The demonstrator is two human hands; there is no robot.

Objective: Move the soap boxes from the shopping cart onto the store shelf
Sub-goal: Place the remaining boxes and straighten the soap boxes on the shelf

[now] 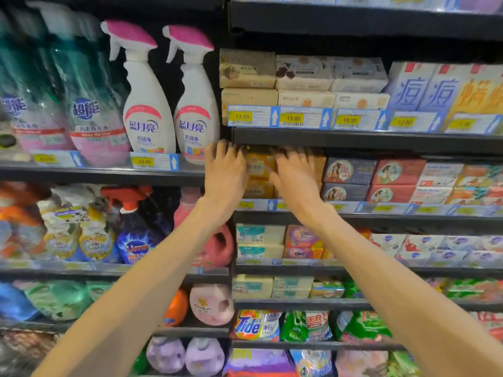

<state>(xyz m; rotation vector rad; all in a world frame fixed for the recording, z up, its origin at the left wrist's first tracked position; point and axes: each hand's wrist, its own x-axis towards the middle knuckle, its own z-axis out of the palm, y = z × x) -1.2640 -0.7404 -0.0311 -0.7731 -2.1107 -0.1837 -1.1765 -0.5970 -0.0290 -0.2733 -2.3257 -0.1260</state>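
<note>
1. Left hand (226,170): arm reaching up from the bottom of the view. Fingers straight and spread, laid against the left side of the yellow soap boxes (260,170); it grips nothing. Judged purpose: squaring the stack sideways against the shelf's left end.

2. Right hand (295,176): likewise extended, fingers straight, pressed flat against the front of the same stack. No pinch or curl shows. Judged purpose: pushing the boxes back into their slot.

3. Yellow soap boxes: two tiers visible between the hands, already on the store shelf (381,217), at its far-left slot. Much of the stack is hidden by the hands. The shopping cart is not in view, so how many boxes remain cannot be told.

4. Neighbours, same shelf: dark blue boxes (347,171) with a portrait, just beside the stack to the right; red boxes (396,172) next. They limit sideways room.

5. Obstruction above: the dark upper shelf edge (353,140) hangs close over the stack, leaving little headroom for another tier.

6. Upper shelf: tan and cream soap bars (275,74), with price labels (253,117) along the rail.

7. Left bay: white spray bottles (148,110) with pink triggers, apart from the work.

8. Lower shelves: assorted soap packs and a Tide bag (255,326).
</note>
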